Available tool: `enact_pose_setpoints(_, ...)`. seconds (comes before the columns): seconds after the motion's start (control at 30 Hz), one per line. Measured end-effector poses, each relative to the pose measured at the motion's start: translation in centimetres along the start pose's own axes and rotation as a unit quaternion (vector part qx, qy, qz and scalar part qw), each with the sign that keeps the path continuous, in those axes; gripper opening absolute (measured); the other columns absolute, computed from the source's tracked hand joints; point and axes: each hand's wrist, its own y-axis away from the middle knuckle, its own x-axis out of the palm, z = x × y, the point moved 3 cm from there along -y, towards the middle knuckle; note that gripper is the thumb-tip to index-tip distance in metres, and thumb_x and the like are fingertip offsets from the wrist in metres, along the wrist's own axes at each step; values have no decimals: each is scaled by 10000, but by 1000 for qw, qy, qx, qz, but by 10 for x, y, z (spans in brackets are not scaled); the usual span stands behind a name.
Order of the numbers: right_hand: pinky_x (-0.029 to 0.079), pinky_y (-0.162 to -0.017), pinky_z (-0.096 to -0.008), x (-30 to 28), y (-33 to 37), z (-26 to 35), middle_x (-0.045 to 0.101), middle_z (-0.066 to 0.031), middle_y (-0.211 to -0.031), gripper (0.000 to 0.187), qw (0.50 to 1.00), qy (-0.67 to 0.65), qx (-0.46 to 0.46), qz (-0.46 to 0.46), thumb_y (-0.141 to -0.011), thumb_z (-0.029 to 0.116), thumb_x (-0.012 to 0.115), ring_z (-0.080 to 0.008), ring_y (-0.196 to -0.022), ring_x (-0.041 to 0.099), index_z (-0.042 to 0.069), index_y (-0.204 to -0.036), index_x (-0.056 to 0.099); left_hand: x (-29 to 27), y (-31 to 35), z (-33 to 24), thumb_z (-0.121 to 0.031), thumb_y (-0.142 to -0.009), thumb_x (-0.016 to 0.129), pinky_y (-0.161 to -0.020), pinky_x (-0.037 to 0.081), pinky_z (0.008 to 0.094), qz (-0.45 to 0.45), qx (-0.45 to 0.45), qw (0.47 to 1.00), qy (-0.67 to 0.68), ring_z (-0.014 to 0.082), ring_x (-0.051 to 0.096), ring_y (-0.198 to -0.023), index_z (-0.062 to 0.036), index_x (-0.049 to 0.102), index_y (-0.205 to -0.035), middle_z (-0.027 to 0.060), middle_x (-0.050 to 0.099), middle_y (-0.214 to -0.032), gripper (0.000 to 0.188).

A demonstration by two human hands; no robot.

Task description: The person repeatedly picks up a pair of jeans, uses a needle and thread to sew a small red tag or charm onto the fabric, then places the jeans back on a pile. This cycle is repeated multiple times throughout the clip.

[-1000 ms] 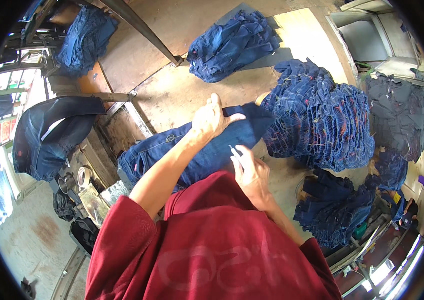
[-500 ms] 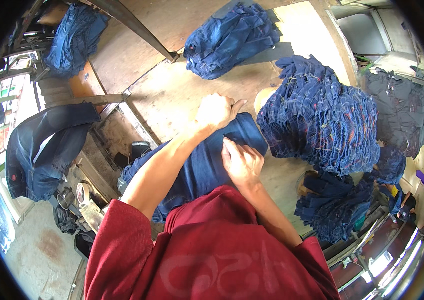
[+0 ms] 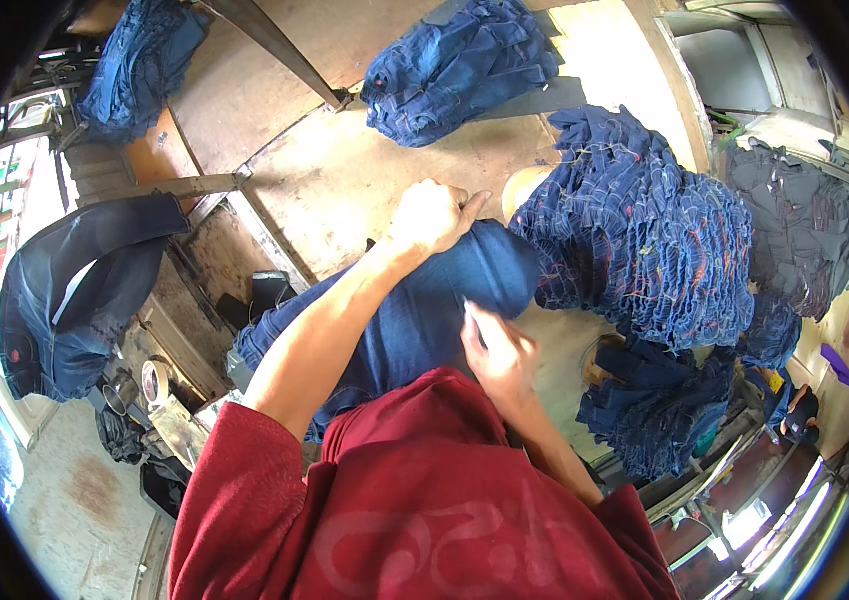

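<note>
A dark blue denim garment (image 3: 414, 310) lies stretched out in front of me, its far end rounded like a leg or a padded roll. At its far edge my left hand (image 3: 434, 215) is closed on the denim, thumb pointing right. Over the near right part of the cloth, my right hand (image 3: 501, 350) is closed with its fingertips pinched together. Whatever those fingertips hold, if anything, is too small to make out. My maroon top and forearms hide the garment's near side.
A big stack of folded denim (image 3: 644, 230) stands close on the right, another denim pile (image 3: 459, 70) beyond. More denim (image 3: 659, 405) lies lower right, near grey garments (image 3: 794, 220). Dark jeans (image 3: 84, 290) hang at left, beside a tape roll (image 3: 154, 383). A metal post (image 3: 274, 45) rises far left.
My right hand has shifted slightly right and nearer to me, with its fingertips drawn back from the cloth. My left hand keeps its place at the far edge. The view has shifted a little.
</note>
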Motion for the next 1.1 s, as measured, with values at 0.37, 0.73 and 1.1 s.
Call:
enact_pose_setpoints(0.37,555,-508,-365,28,-30,6,752,-17,-740,112,990,124,-23,68,-900,99,829,-211,-569,706,161,-958,757,-1,1,-2,-440,-1048,664,-698,615,505,9,-12,1000,6,424,724,-642,-60,783,-705,231,698,-664,526)
enact_pose_setpoints(0.73,566,-514,-351,23,-29,1,731,-27,-723,98,998,53,-30,28,-920,80,814,-209,-553,695,119,-986,753,0,2,-1,-448,-1064,625,-717,623,500,2,-20,1000,5,417,742,-670,-71,806,-737,223,723,-699,531)
enact_pose_setpoints(1.1,558,-497,-359,29,-33,0,705,-31,-672,95,991,112,-28,71,-921,107,818,-214,-539,694,140,-951,733,4,2,1,-424,-1057,631,-725,625,503,0,-16,1000,-10,413,748,-677,-62,810,-752,231,724,-703,505)
